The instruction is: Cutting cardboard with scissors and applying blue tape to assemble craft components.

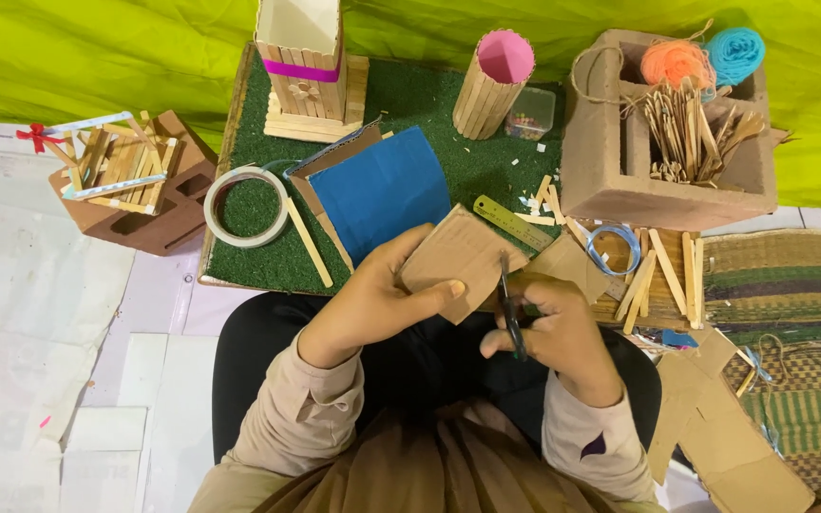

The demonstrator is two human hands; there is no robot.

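Your left hand (372, 299) gripped the cardboard piece (453, 261) at its lower left edge, thumb flat on top near the bottom corner, fingers curled beneath. Your right hand (553, 328) was closed through the handles of the scissors (508, 304), whose dark blades pointed up and away from you, their tips at the right edge of the cardboard. Whether the blades had already bitten into the sheet could not be told from this view.

The cardboard was held above your lap, just in front of the green turf board (429, 104).

Handling judgement: the piece looked light, thin and fairly stiff, flat but liable to crease if pinched hard or bent across its grain. Its surface seemed matt, so unlikely to slip. Your hold close to the cut line, thumb on top, seemed the sound place; holding farther out would probably let the sheet flex under the blades.

Just beyond the cardboard lay a blue sheet (382, 190) on brown card, and a green ruler (513, 223) slanted beside it. A tape roll (247, 206) sat at the turf's left edge, with a wooden stick (308, 242) next to it. A stick-clad cup with a pink lining (494, 81) stood at the rear. To the right, a cardboard organiser (610, 152) held sticks and yarn balls; loose sticks (662, 271) lay in front of it.
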